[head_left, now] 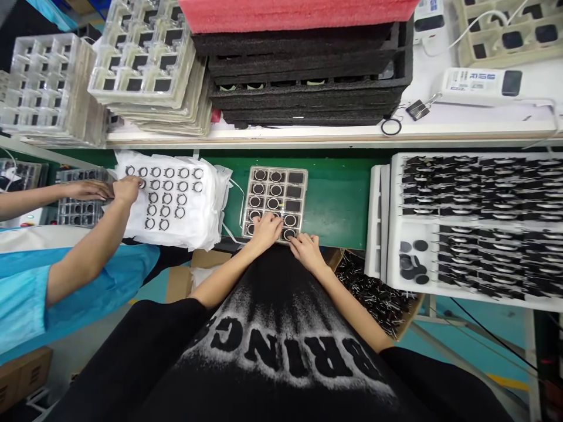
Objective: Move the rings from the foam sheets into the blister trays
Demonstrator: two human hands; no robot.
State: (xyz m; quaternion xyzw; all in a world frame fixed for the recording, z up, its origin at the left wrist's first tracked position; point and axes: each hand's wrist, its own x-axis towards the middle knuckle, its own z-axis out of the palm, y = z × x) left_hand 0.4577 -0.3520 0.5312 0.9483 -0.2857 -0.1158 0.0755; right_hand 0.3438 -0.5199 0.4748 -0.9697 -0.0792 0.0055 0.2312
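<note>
A clear plastic tray (307,183) with square compartments lies on the green work surface in front of me. Round black parts with pale rims (275,190) sit in most of its compartments; upper right compartments show only dark rectangular bottoms. My left hand (265,232) reaches over the lower middle of the tray, fingers bent together; anything between them is hidden. At the tray's lower right corner is my right hand (307,251), its fingers apart, fingertips touching the edge beside a round part (289,234).
Left, a co-worker's hand (127,189) touches ring-shaped parts on a white-lined stack (206,220). A white foam tray (411,287) of black parts stands right, above a box of binder clips (373,293). Black foam trays (308,97) and clear trays (141,82) fill the shelf.
</note>
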